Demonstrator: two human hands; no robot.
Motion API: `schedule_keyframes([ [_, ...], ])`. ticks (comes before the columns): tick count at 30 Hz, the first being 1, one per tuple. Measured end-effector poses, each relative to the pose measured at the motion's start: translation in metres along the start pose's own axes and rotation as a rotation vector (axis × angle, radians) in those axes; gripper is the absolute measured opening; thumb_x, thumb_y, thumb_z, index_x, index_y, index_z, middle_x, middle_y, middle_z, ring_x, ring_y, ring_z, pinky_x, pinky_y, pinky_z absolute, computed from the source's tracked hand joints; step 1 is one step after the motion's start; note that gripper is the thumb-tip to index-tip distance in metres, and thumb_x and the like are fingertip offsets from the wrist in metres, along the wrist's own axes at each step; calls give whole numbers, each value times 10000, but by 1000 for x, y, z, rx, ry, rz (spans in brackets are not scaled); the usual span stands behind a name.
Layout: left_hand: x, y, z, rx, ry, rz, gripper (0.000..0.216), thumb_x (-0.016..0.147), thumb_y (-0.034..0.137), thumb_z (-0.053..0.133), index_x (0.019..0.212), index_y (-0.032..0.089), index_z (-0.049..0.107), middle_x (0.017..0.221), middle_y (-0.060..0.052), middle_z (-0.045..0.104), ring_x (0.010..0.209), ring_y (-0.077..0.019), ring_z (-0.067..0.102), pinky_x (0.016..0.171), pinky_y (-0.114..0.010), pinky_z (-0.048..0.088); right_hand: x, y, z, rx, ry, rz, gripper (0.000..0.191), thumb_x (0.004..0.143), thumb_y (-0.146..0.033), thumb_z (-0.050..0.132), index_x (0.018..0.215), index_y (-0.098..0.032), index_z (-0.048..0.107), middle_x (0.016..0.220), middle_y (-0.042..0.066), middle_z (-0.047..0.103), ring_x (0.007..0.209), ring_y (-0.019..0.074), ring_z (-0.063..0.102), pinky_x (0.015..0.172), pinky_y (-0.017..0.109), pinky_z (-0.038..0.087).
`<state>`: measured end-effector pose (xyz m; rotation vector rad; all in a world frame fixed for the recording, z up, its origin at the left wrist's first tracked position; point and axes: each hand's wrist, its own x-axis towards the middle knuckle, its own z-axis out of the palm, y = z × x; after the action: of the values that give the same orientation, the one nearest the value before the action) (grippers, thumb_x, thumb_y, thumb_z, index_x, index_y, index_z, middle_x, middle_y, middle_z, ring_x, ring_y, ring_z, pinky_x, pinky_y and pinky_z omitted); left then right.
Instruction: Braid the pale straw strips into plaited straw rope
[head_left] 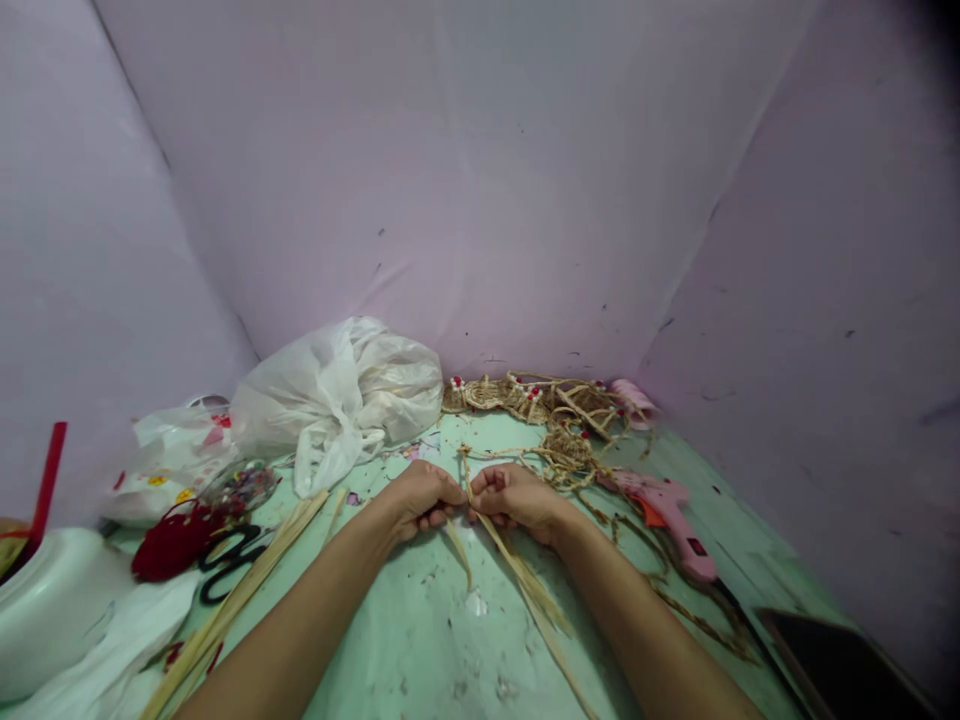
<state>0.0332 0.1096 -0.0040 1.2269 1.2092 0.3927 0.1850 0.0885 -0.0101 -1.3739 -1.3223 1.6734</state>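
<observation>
My left hand (pixel 420 497) and my right hand (pixel 511 497) meet at the middle of a pale green table (pixel 420 640). Both are closed in a pinch on thin tan straw strips (pixel 525 580). A short plaited end (pixel 465 468) sticks up between the two hands. The loose strips trail toward me under my right forearm, and one short strip (pixel 459 550) hangs below my left hand. Both forearms reach in from the bottom edge.
A pink glue gun (pixel 667 510) lies to the right. Woven straw pieces with red beads (pixel 547 405) pile at the back. White plastic bags (pixel 337 395), black scissors (pixel 229 560), a red item (pixel 172 545), a bundle of long strips (pixel 247 590) and a white container (pixel 52 600) sit left. Purple walls enclose the table.
</observation>
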Motion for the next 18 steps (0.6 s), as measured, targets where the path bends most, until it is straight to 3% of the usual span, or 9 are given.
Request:
schedule_keyframes([
  [8, -4, 4, 8, 53, 78, -10, 251, 548, 198, 540, 407, 171, 334, 305, 77, 258, 267, -27, 189, 326, -198, 77, 4, 2, 3, -63, 22, -27, 158, 517, -60, 544, 635, -150, 492, 468, -40, 566, 353, 41, 376, 359, 167, 259],
  [13, -8, 10, 12, 4, 148, -12, 193, 533, 139, 524, 436, 162, 359, 315, 84, 275, 283, -20, 185, 334, -186, 112, 1, -3, 1, -201, 90, 0, 71, 548, -77, 552, 554, -144, 529, 370, -62, 453, 341, 47, 365, 353, 170, 264],
  [18, -5, 6, 11, 22, 146, -1, 177, 527, 139, 532, 446, 159, 376, 323, 83, 276, 291, -25, 191, 334, -190, 107, -2, -8, -3, -255, 154, 52, 91, 581, -100, 542, 499, -138, 556, 352, -47, 436, 325, 45, 317, 344, 184, 231],
])
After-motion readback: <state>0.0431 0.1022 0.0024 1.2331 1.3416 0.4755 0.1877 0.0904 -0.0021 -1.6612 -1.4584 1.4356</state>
